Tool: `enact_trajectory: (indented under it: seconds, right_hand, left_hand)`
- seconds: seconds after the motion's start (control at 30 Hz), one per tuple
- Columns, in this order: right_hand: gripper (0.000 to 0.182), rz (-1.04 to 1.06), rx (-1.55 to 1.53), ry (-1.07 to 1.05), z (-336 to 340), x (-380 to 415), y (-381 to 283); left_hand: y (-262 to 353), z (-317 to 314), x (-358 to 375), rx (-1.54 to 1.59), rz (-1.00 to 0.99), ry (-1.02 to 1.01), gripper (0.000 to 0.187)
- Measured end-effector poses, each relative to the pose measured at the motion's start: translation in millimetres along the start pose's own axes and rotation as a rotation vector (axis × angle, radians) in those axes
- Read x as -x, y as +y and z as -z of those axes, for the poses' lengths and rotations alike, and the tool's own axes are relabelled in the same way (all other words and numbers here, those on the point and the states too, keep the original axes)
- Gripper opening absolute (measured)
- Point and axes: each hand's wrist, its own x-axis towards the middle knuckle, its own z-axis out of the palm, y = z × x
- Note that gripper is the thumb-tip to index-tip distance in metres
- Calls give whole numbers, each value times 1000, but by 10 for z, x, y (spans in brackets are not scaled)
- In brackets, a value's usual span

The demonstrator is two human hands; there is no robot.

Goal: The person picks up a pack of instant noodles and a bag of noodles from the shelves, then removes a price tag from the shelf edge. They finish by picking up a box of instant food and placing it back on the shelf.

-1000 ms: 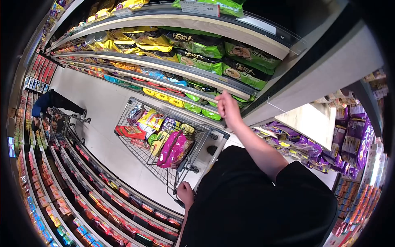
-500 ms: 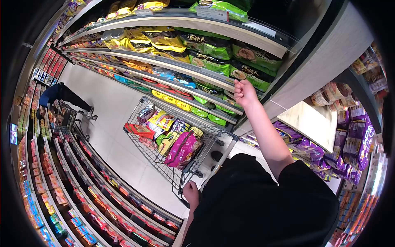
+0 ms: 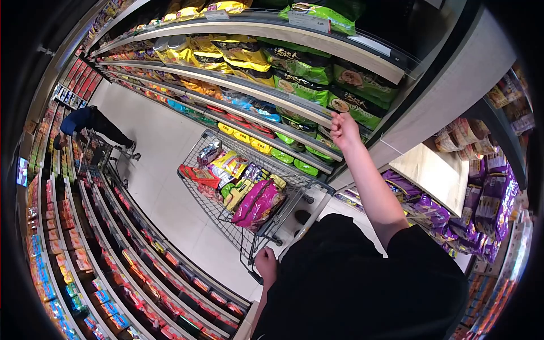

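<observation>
My left hand [image 3: 266, 264] is closed at the near end of the shopping cart [image 3: 224, 218], where it seems to wrap the handle; the shirt hides much of that bar. Inside the cart lie a magenta bag [image 3: 258, 204], a yellow pack [image 3: 229, 164], a red pack [image 3: 199, 176] and several other packages. My right arm stretches up to the shelf, and my right hand [image 3: 344, 131] has its fingers curled in front of a shelf edge. Nothing shows between them. Just above this hand are green-and-black instant noodle bags [image 3: 354, 107], apparently untouched.
Low shelves [image 3: 136, 258] of small packs line the left side. Down the aisle a person in dark clothes [image 3: 105, 126] bends beside another cart [image 3: 93, 156]. A shelf upright [image 3: 436, 93] stands by my right arm, with a wooden board [image 3: 433, 177] and purple packs [image 3: 493, 198] beyond.
The view has shifted, so shelves and cart appear slightly farther right. My right hand stays near the same shelf edge, its fingers slightly looser. My left hand remains by the cart handle.
</observation>
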Motion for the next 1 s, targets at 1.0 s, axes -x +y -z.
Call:
enact_trajectory:
  seconds: [1.0]
  right_hand:
    - [21,780,1248,129,-172,105,-36]
  left_hand:
    - [112,24,-186,-49,-22,50,41]
